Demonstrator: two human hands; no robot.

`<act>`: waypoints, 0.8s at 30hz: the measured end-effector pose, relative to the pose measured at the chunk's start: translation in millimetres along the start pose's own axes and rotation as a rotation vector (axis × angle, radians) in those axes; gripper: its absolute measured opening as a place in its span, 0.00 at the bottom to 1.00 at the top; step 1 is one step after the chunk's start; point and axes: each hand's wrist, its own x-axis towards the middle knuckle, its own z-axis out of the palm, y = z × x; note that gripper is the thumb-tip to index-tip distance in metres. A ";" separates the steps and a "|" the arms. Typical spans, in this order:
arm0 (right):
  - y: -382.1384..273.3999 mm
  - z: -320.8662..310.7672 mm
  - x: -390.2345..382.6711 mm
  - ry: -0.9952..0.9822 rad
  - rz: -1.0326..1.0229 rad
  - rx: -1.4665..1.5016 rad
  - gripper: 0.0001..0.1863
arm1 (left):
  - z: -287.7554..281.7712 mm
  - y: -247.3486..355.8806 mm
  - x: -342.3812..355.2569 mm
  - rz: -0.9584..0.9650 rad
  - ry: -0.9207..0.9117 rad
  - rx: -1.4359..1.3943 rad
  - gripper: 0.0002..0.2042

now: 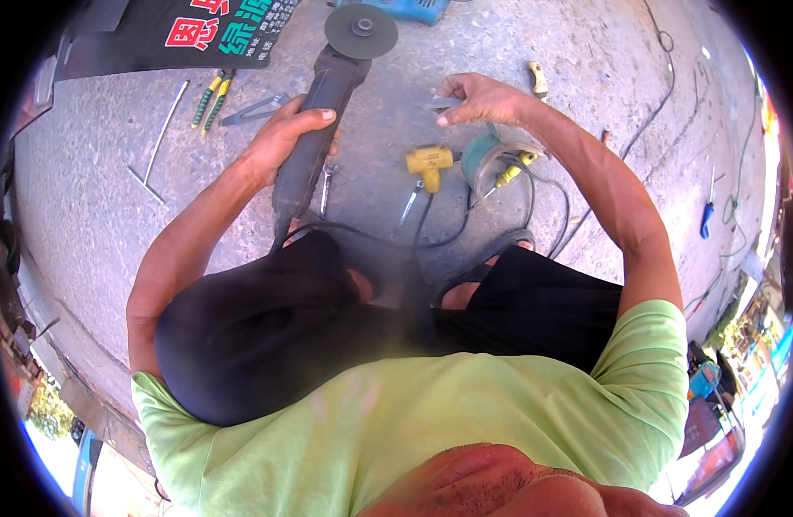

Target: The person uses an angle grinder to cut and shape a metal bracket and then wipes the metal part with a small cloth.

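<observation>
My left hand (286, 140) is closed round the body of a dark angle grinder (303, 168), whose flat disc (363, 43) points away from me. Right of the grinder, my right hand (474, 99) pinches a small flat grey piece (441, 102) above the concrete floor (86, 164). Below that hand sit a yellow plug connector (427, 159) and a round green object (477, 159) with cords around it and a yellow-handled tool (510, 173). A wrench (328, 179) lies beside the grinder's body, another (409, 202) below the connector.
A dark printed board (129, 43), green-handled pliers (211, 99), a metal T-handle tool (168, 129), a triangular metal piece (246, 116), a blue case (401, 10), a cream-handled tool (539, 82) and a blue screwdriver (708, 220) surround me. Cords run along the right.
</observation>
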 end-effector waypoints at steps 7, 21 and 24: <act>-27.2 -4.3 -2.2 0.203 -0.025 -0.171 0.27 | -2.6 1.6 -3.5 0.018 -0.007 -0.002 0.28; 11.3 -19.5 9.6 0.128 -0.139 -0.007 0.52 | -6.0 1.7 -4.9 0.049 -0.005 0.011 0.29; 10.8 -14.6 10.8 0.173 -0.207 -0.004 0.29 | -6.2 0.8 -5.0 0.049 -0.006 0.001 0.30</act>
